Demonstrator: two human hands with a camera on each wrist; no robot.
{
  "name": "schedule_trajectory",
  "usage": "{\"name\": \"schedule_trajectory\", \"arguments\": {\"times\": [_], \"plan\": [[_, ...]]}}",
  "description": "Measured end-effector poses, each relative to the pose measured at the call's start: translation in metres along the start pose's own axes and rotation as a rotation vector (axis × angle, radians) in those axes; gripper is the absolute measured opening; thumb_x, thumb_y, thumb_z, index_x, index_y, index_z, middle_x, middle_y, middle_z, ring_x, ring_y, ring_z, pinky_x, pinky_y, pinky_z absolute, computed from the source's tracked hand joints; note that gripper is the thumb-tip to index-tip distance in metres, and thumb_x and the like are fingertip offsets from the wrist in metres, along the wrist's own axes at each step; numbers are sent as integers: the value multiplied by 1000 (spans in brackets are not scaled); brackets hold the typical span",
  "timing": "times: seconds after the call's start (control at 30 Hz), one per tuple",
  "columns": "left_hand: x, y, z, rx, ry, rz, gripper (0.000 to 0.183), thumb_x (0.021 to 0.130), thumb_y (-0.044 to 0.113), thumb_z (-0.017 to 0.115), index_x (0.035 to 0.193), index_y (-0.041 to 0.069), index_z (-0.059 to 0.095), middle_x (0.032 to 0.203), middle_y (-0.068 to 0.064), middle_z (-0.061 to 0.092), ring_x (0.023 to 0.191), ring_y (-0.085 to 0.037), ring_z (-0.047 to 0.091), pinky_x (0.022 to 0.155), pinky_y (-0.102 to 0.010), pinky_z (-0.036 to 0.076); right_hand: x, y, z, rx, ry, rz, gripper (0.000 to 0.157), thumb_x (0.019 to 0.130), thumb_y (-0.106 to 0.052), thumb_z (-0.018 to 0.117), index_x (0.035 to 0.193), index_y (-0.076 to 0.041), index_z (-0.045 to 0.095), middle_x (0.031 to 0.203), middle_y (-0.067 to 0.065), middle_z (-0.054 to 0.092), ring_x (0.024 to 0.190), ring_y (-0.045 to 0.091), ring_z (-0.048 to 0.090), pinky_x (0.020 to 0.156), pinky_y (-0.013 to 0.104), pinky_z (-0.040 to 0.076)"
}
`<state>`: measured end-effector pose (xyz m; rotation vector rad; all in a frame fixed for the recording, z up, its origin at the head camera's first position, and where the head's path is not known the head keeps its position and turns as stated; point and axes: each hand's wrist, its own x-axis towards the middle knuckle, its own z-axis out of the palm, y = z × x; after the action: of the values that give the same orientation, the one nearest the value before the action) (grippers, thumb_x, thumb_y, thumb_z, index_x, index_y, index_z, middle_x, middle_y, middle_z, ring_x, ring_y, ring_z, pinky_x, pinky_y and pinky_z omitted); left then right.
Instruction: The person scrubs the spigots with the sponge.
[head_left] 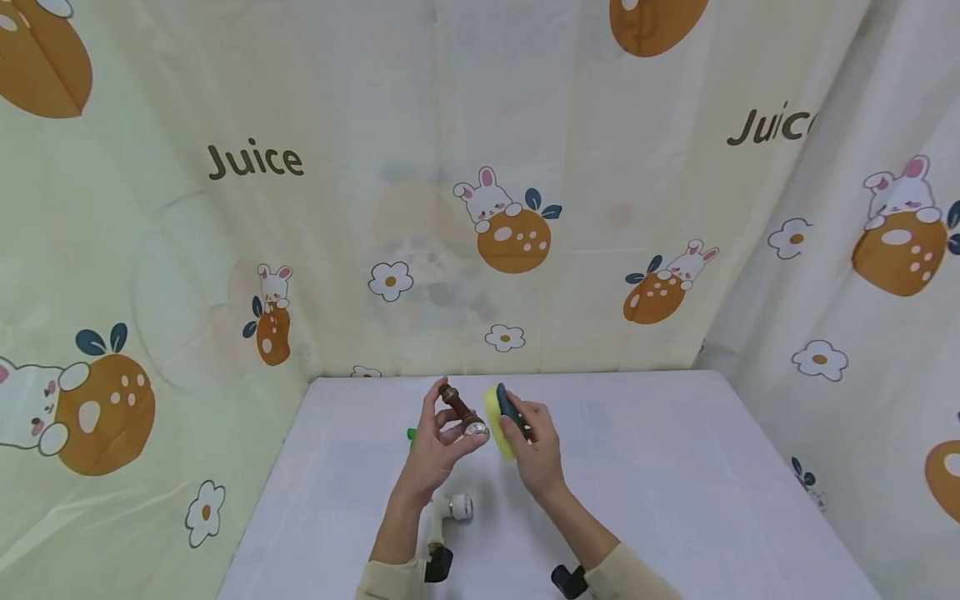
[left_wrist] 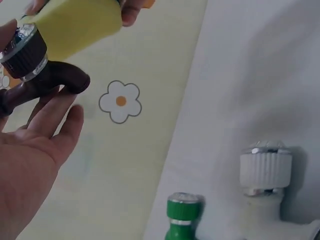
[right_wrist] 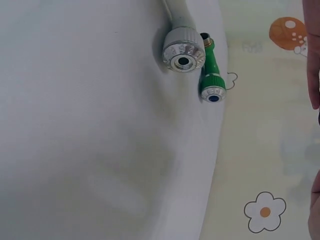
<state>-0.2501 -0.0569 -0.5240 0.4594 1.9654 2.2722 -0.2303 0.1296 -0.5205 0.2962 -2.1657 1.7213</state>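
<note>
In the head view my left hand [head_left: 431, 460] holds up a small brown tap [head_left: 459, 403], its silver-topped knob toward the right. My right hand [head_left: 542, 454] grips a sponge with a yellow side [head_left: 495, 423] and a dark blue-green back [head_left: 507, 408]. The yellow side faces the tap, close to the knob. From the left wrist view, the tap's ribbed knob [left_wrist: 24, 54] and curved spout [left_wrist: 72, 77] show, with fingers under the spout. Behind it appears the sponge [left_wrist: 80, 25]; whether they touch, I cannot tell. The right wrist view catches only bits of a hand at its right edge.
On the white table [head_left: 645, 467], a white tap [head_left: 459, 507] with a black end [head_left: 438, 565] lies below my left hand. A green tap [left_wrist: 183, 212] lies farther left. Another black piece [head_left: 570, 581] shows by my right sleeve. A printed curtain [head_left: 337, 250] hangs behind.
</note>
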Motion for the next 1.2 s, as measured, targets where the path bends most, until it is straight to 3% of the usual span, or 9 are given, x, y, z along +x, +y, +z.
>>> {"name": "schedule_trajectory", "arguments": {"times": [0.13,0.27,0.43,0.53,0.67,0.87,1.1,1.2], "plan": [[1,3,-3,158,39,77,96,75,23,84,146,42,22,129,-8,58,120,-21,57,97,-52,45,-4,-4,1,-12,1,-136,40,91,-14,65,130,-5,60,113,14,50,100,24,49,76,22,49],[2,4,-5,250,34,132,95,73,22,85,145,39,26,128,-3,58,120,-20,57,100,-55,40,-5,-4,2,18,-11,-174,38,89,-10,68,125,-1,62,112,17,50,100,28,48,78,22,49],[1,7,-5,255,9,153,95,71,16,86,144,39,30,129,-6,50,118,-19,59,88,-40,52,-4,-4,2,42,-54,-137,39,90,-13,67,127,-2,61,112,19,49,101,30,47,75,23,49],[1,7,-5,315,22,156,94,69,22,88,143,41,32,127,-1,53,118,-17,58,96,-46,46,-5,-4,3,47,-61,-111,39,90,-13,67,127,-2,61,112,21,48,101,29,46,74,24,50],[2,4,-4,433,54,165,97,66,33,89,143,44,32,123,6,58,117,-15,58,105,-65,27,-5,-3,6,30,-35,-111,40,90,-13,68,127,-2,61,113,21,48,100,27,47,74,23,50],[3,5,-2,480,20,166,98,69,24,88,145,44,29,126,3,53,116,-17,59,103,-57,37,-1,17,13,-59,5,-117,43,89,-21,70,129,-11,62,112,13,47,100,24,47,75,24,49],[1,2,2,547,28,198,91,66,27,88,139,44,37,127,10,59,116,-13,59,102,-56,39,6,24,17,-96,17,2,43,88,-43,67,129,-28,62,111,3,47,98,19,49,74,28,50],[0,-1,3,553,27,228,89,66,25,89,139,38,40,124,11,61,115,-12,60,101,-53,41,8,24,17,-103,20,40,44,88,-47,65,128,-30,62,110,3,47,97,19,49,74,30,50]]}}
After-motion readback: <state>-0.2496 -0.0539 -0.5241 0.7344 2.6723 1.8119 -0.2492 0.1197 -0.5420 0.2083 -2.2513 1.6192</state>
